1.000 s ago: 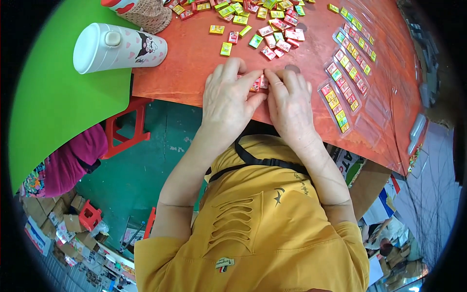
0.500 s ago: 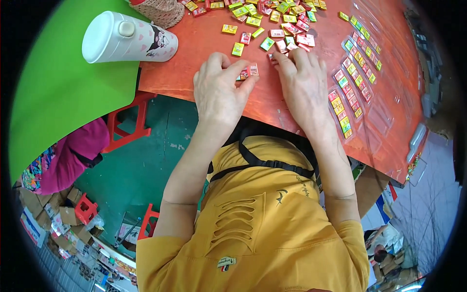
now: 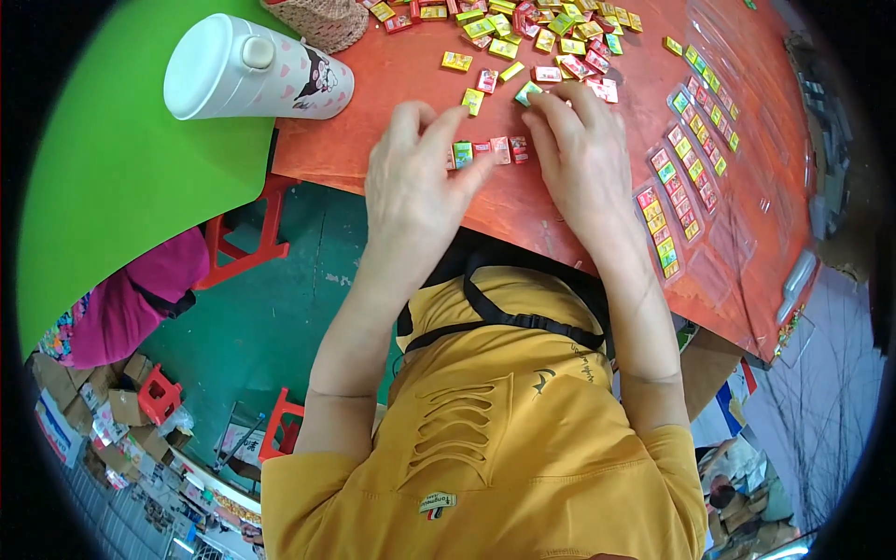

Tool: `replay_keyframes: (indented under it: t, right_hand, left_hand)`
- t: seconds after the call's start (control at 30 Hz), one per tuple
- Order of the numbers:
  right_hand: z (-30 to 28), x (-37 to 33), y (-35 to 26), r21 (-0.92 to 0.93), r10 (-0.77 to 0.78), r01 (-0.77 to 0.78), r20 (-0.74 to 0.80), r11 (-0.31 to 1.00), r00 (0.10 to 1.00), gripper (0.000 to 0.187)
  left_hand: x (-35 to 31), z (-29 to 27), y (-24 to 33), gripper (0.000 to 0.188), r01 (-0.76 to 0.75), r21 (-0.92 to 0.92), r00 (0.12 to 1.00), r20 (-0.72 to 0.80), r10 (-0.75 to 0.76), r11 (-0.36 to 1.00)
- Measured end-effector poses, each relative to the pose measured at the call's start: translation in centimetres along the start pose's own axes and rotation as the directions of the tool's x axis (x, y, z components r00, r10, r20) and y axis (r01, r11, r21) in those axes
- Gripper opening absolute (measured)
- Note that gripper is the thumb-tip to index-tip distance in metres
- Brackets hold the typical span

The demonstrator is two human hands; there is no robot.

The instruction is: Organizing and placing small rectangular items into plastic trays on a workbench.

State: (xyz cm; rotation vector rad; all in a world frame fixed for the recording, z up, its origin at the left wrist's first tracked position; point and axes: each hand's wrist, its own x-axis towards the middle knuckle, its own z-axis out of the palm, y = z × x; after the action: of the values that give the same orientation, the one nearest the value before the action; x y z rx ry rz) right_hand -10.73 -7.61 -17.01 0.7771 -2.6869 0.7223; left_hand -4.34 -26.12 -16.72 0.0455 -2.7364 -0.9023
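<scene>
A short row of small printed boxes (image 3: 500,150), red, pink and green, lies on the red tabletop between my hands. My left hand (image 3: 415,177) is at the row's left end, its thumb and index finger spread apart around it; the hand partly hides that end. One red box (image 3: 519,149) sits at the right end, slightly apart from its neighbour. My right hand (image 3: 583,154) hovers above the table with curled fingers, thumb and index apart. Its index fingertip is beside a green box (image 3: 528,93); whether they touch is unclear.
A heap of small yellow, red and green boxes (image 3: 569,33) covers the far table. Clear plastic trays (image 3: 695,168) with rows of boxes lie at right. A white tumbler (image 3: 261,70) lies at left near a woven item (image 3: 327,21). Red stools (image 3: 245,233) stand below.
My left thumb and index finger have spread apart, showing more of the row. The red box from my right hand now lies at its right end. My right hand has moved to the green box.
</scene>
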Motion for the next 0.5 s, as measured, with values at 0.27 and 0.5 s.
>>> replay_keyframes:
  t: [0.27, 0.5]
  right_hand:
    - [-0.3, 2.0, 0.7, -0.167, -0.016, 0.036, 0.122, 0.985, 0.992, 0.023]
    - [-2.3, -0.3, 0.2, -0.071, -0.069, 0.086, 0.213, 0.994, 0.975, 0.024]
  left_hand:
    - [5.1, 0.6, -2.2, 0.025, -0.039, -0.047, 0.993, 0.112, 0.044, 0.998]
    - [3.9, -1.5, -4.0, 0.023, 0.071, -0.025, 0.983, 0.172, -0.065, 0.997]
